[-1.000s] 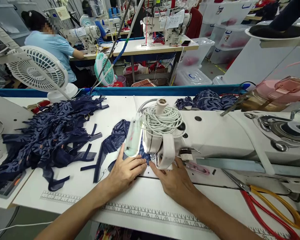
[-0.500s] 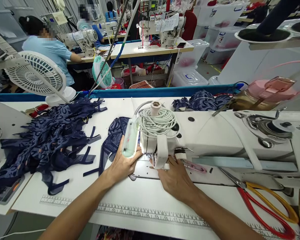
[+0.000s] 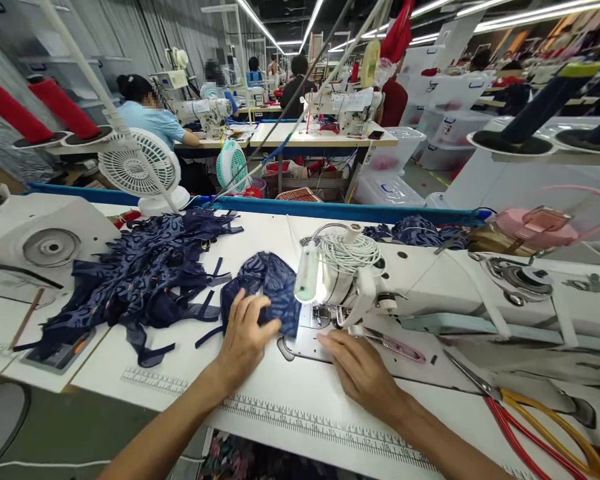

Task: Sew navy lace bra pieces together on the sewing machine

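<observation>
A navy patterned lace garment piece [image 3: 275, 287] lies on the white table, its right edge beside the sewing machine's needle area. My left hand [image 3: 245, 333] is over the front of this piece, fingers spread and slightly bent, thumb apart. Whether the fingertips press on the cloth I cannot tell. My right hand [image 3: 360, 363] rests at the machine's metal bed plate [image 3: 305, 343], fingers stretched out and nothing in them. Just in front of the presser foot [image 3: 325, 315], the plate shows bare. The machine head [image 3: 353, 287] carries a coil of pale cord [image 3: 350, 252] and a lit lamp [image 3: 307, 273].
To the left is a pile of navy lace pieces [image 3: 165, 273]. Orange-and-red-handled scissors [image 3: 510, 400] and a pink thread snipper [image 3: 403, 348] lie at right. A printed ruler [image 3: 300, 420] runs along the front. Behind are a white fan [image 3: 140, 163] and a seated person [image 3: 153, 120].
The garment piece has come out leftward from under the machine head. My left hand has lifted and loosened over it; my right hand has drawn back from the needle area. The view has tilted up.
</observation>
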`<action>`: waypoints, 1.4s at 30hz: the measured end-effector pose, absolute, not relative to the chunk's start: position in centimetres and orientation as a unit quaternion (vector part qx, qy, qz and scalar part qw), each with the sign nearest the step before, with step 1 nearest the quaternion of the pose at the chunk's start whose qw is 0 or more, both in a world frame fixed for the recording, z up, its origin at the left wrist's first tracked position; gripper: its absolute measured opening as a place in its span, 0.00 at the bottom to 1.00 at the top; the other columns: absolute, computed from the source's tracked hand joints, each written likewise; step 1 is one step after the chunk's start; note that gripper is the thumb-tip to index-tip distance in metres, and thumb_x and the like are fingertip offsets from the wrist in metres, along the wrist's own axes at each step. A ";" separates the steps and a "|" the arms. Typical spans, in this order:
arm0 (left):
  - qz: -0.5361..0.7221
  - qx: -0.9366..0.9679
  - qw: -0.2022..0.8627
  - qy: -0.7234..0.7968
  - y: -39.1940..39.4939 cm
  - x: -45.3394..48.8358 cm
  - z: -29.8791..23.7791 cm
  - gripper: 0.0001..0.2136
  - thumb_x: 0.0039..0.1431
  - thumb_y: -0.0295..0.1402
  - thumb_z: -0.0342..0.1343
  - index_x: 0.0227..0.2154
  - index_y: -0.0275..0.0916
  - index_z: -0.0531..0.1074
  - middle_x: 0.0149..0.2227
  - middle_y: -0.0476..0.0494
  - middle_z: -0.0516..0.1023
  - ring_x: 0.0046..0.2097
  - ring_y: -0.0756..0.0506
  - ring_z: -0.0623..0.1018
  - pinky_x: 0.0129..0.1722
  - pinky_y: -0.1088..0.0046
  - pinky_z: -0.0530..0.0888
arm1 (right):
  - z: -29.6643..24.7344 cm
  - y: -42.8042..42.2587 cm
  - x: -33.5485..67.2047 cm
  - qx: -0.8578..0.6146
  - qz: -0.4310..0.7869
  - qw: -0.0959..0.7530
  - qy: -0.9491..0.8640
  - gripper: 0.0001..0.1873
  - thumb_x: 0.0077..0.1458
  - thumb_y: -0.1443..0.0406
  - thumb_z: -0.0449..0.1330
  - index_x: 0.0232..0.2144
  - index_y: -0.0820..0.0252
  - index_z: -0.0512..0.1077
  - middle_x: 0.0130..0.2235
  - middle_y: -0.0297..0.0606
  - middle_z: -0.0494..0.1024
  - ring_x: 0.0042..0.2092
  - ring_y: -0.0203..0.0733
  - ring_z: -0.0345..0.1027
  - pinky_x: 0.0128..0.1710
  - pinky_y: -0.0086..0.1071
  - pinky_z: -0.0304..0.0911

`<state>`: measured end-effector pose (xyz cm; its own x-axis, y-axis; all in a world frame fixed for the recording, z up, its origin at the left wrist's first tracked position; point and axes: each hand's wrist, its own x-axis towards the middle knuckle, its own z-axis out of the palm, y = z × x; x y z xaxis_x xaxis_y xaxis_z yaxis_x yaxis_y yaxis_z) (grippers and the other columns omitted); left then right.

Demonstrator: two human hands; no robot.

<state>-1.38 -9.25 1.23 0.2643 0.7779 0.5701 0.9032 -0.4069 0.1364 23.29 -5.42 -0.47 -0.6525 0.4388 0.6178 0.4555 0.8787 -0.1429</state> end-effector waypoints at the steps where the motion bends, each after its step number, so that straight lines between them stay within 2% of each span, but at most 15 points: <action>1: -0.315 -0.785 0.100 -0.524 -10.5 -1.3 1.3 0.18 0.54 0.15 0.47 0.38 0.41 0.76 0.43 0.39 0.69 0.49 0.41 0.70 0.51 0.50 0.71 | 0.1 -5.6 22.3 -0.219 0.014 0.334 -0.917 0.27 0.59 0.79 0.47 0.59 0.60 0.63 0.47 0.44 0.76 0.47 0.41 0.70 0.47 0.35 0.66; 4: -0.410 -0.756 -0.001 -0.510 -13.7 -0.6 1.0 0.17 0.62 0.20 0.44 0.43 0.44 0.73 0.36 0.43 0.68 0.40 0.46 0.72 0.37 0.69 0.75 | 1.9 -5.5 18.5 -0.130 0.075 0.286 -0.946 0.31 0.60 0.78 0.45 0.63 0.57 0.56 0.55 0.44 0.72 0.49 0.38 0.69 0.45 0.31 0.67; 7: -0.488 -0.656 -0.119 -0.563 -16.1 -0.2 0.1 0.17 0.67 0.26 0.41 0.55 0.43 0.64 0.44 0.39 0.72 0.44 0.45 0.75 0.40 0.68 0.77 | 3.5 -4.9 15.1 -0.098 0.108 0.263 -0.954 0.25 0.60 0.75 0.45 0.59 0.62 0.61 0.42 0.41 0.76 0.38 0.36 0.70 0.35 0.27 0.66; 10: -0.461 -0.634 -0.160 -0.600 -18.1 -1.9 -0.3 0.19 0.66 0.32 0.46 0.59 0.43 0.58 0.46 0.39 0.76 0.44 0.42 0.78 0.37 0.69 0.78 | 4.6 -4.8 13.5 -0.137 0.123 0.315 -0.931 0.16 0.60 0.74 0.46 0.45 0.62 0.70 0.35 0.39 0.74 0.35 0.36 0.69 0.32 0.27 0.65; 13: -0.423 -0.673 -0.063 -0.604 -19.8 -5.6 1.8 0.12 0.65 0.29 0.49 0.48 0.47 0.70 0.34 0.48 0.79 0.33 0.46 0.78 0.30 0.73 0.75 | 5.5 -6.2 13.1 -0.177 0.125 0.346 -0.913 0.11 0.61 0.70 0.48 0.37 0.61 0.71 0.33 0.38 0.73 0.33 0.36 0.67 0.31 0.28 0.64; 16: -0.371 -0.681 0.143 -0.615 -20.3 -9.0 6.4 0.12 0.62 0.25 0.51 0.44 0.46 0.73 0.38 0.45 0.78 0.39 0.43 0.76 0.42 0.63 0.70 | 6.3 -8.5 13.2 -0.201 0.223 0.331 -0.895 0.09 0.59 0.68 0.51 0.33 0.60 0.72 0.29 0.35 0.73 0.28 0.34 0.65 0.27 0.26 0.60; 20: -0.260 -0.724 0.263 -0.582 -15.9 -8.1 10.0 0.15 0.58 0.22 0.53 0.44 0.45 0.75 0.40 0.43 0.77 0.39 0.40 0.73 0.47 0.54 0.63 | 5.9 -10.3 14.9 -0.227 0.568 0.160 -0.774 0.08 0.60 0.61 0.55 0.33 0.59 0.69 0.19 0.24 0.64 0.20 0.29 0.61 0.19 0.22 0.54; 22: -0.198 -0.765 0.230 -0.568 -11.8 -5.5 8.7 0.14 0.55 0.20 0.51 0.39 0.43 0.74 0.36 0.43 0.77 0.39 0.39 0.73 0.46 0.52 0.63 | 4.6 -10.3 16.5 -0.293 0.621 0.091 -0.721 0.08 0.61 0.60 0.56 0.36 0.59 0.67 0.18 0.21 0.61 0.16 0.29 0.58 0.16 0.22 0.51; 25: -0.139 -0.823 0.142 -0.532 -5.9 -1.5 4.2 0.12 0.51 0.17 0.50 0.32 0.40 0.72 0.32 0.44 0.74 0.39 0.40 0.73 0.46 0.53 0.66 | 2.0 -9.6 19.5 -0.429 0.413 0.144 -0.790 0.14 0.58 0.64 0.59 0.47 0.60 0.67 0.23 0.27 0.71 0.22 0.35 0.66 0.22 0.26 0.61; 27: -0.143 -0.825 0.138 -0.528 -3.4 0.3 1.8 0.15 0.50 0.16 0.50 0.38 0.39 0.72 0.37 0.42 0.75 0.43 0.40 0.72 0.51 0.50 0.64 | 0.7 -9.2 21.2 -0.435 0.203 0.202 -0.854 0.23 0.56 0.65 0.61 0.54 0.63 0.65 0.34 0.40 0.77 0.33 0.43 0.72 0.32 0.34 0.68; 29: -0.162 -0.814 0.139 -0.540 -2.7 1.2 0.7 0.15 0.55 0.19 0.50 0.44 0.38 0.71 0.44 0.37 0.74 0.48 0.38 0.71 0.55 0.48 0.62 | 0.1 -8.8 22.3 -0.372 0.077 0.228 -0.896 0.25 0.58 0.66 0.61 0.56 0.63 0.64 0.45 0.48 0.76 0.44 0.48 0.72 0.42 0.40 0.68; 33: -0.148 -0.834 0.088 -0.525 -5.0 1.9 1.2 0.08 0.64 0.28 0.49 0.42 0.37 0.72 0.39 0.39 0.76 0.44 0.40 0.74 0.53 0.55 0.67 | 0.1 -8.0 23.4 -0.269 0.048 0.225 -0.935 0.16 0.61 0.66 0.57 0.51 0.61 0.69 0.49 0.43 0.75 0.52 0.44 0.67 0.55 0.40 0.61; 35: -0.115 -0.853 0.041 -0.507 -6.4 2.0 1.4 0.14 0.66 0.36 0.50 0.49 0.36 0.69 0.46 0.38 0.76 0.50 0.39 0.73 0.54 0.56 0.67 | 0.1 -7.6 23.7 -0.262 0.051 0.230 -0.936 0.12 0.61 0.65 0.58 0.48 0.60 0.71 0.46 0.40 0.76 0.51 0.43 0.67 0.57 0.41 0.58; 38: -0.089 -0.861 -0.018 -0.500 -6.9 1.9 1.0 0.28 0.64 0.49 0.48 0.61 0.36 0.60 0.58 0.34 0.68 0.61 0.36 0.65 0.59 0.50 0.61 | -0.2 -7.4 24.1 -0.266 0.042 0.240 -0.933 0.12 0.61 0.64 0.59 0.46 0.58 0.72 0.45 0.38 0.77 0.50 0.42 0.68 0.59 0.43 0.53; 42: -0.081 -0.869 -0.073 -0.482 -4.6 1.3 0.4 0.27 0.65 0.52 0.45 0.59 0.39 0.63 0.58 0.35 0.69 0.60 0.36 0.66 0.62 0.46 0.57 | -0.7 -7.0 24.3 -0.290 0.018 0.255 -0.922 0.14 0.62 0.63 0.57 0.49 0.58 0.72 0.47 0.41 0.77 0.48 0.43 0.68 0.59 0.45 0.52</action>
